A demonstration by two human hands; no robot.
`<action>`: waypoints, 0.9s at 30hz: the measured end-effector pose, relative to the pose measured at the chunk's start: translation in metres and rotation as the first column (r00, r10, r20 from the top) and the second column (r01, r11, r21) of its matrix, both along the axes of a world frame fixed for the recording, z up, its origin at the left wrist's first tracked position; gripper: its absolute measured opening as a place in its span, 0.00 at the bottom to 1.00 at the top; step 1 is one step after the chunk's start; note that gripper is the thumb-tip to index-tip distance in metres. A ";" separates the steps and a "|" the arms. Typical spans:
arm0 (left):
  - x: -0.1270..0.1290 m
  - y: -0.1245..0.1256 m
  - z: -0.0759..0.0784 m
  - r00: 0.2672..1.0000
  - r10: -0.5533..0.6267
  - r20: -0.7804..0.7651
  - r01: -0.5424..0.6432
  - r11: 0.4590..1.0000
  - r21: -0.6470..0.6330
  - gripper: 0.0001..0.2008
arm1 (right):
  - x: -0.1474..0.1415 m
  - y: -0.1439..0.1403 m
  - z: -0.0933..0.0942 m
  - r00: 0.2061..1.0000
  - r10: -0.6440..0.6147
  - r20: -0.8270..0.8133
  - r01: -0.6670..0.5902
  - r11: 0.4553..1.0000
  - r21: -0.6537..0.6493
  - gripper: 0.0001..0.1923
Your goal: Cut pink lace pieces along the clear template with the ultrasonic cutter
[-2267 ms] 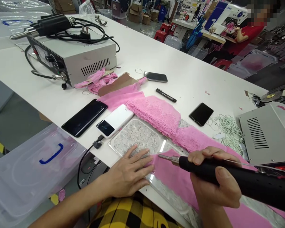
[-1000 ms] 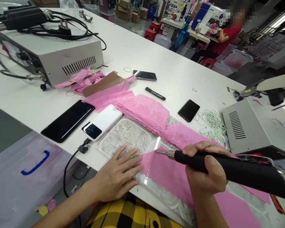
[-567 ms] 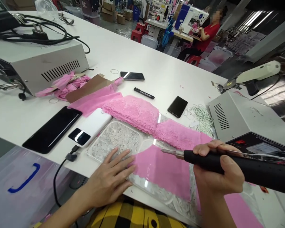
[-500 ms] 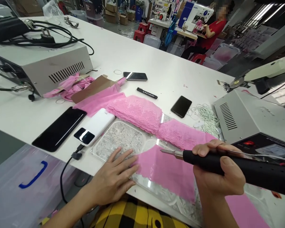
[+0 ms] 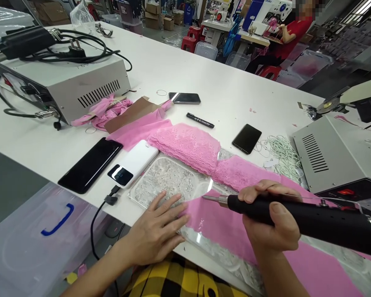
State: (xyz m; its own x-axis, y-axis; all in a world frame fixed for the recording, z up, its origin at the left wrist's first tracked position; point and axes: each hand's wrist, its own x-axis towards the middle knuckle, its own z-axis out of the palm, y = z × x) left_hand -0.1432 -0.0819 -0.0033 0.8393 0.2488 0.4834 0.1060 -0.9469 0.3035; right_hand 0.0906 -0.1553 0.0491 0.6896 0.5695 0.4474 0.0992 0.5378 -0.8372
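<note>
My left hand lies flat with its fingers spread, fingertips on the left end of a pink fabric piece and on the clear patterned plate under it. In my right hand is a black handheld welding tool with a pointed metal tip. The tip is over the upper left edge of the fabric; whether it touches cannot be made out. Just beyond, a stack of pink lace pieces rests on the plate's far edge, beside another lace-edged pink piece.
Grey machine boxes stand at left and right. Around the plate lie a black phone, a white power bank, a marker, two more phones and pale green cord. A person in red sits at a sewing machine behind.
The tool and my right hand have moved left along the fabric's upper edge. My left hand stays flat in the same place on the fabric. The whole view has shifted slightly.
</note>
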 end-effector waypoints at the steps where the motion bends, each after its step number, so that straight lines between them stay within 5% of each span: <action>1: 0.000 0.000 0.000 1.000 0.000 0.003 0.000 1.000 -0.004 0.16 | 0.000 0.000 0.000 1.000 0.001 0.007 -0.001 1.000 -0.001 0.07; 8: -0.001 0.002 0.000 0.999 -0.020 -0.029 0.021 0.999 0.027 0.19 | -0.001 0.007 0.007 1.000 -0.002 0.017 0.002 1.000 0.009 0.04; 17: -0.001 0.005 0.001 0.999 -0.033 -0.025 0.034 0.998 0.047 0.20 | 0.041 -0.025 0.017 0.933 -0.357 -0.037 0.356 0.934 -0.022 0.08; 27: 0.001 0.005 0.003 0.999 -0.031 -0.043 0.033 0.999 0.041 0.20 | 0.041 -0.030 0.009 0.931 -0.364 -0.023 0.363 0.931 -0.040 0.08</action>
